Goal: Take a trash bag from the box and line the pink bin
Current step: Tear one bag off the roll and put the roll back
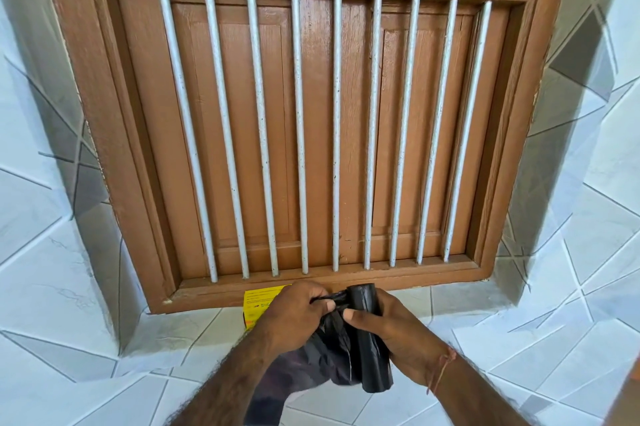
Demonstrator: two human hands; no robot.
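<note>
My right hand holds a black roll of trash bags upright over the tiled sill. My left hand pinches the loose black trash bag that hangs off the roll, its free end drooping below my forearms. A yellow box lies on the sill behind my left hand, partly hidden by it. The pink bin is not in view.
A brown wooden window frame with several white vertical bars stands right behind the hands. Grey and white tiled walls flank it on both sides, and the tiled sill runs below it.
</note>
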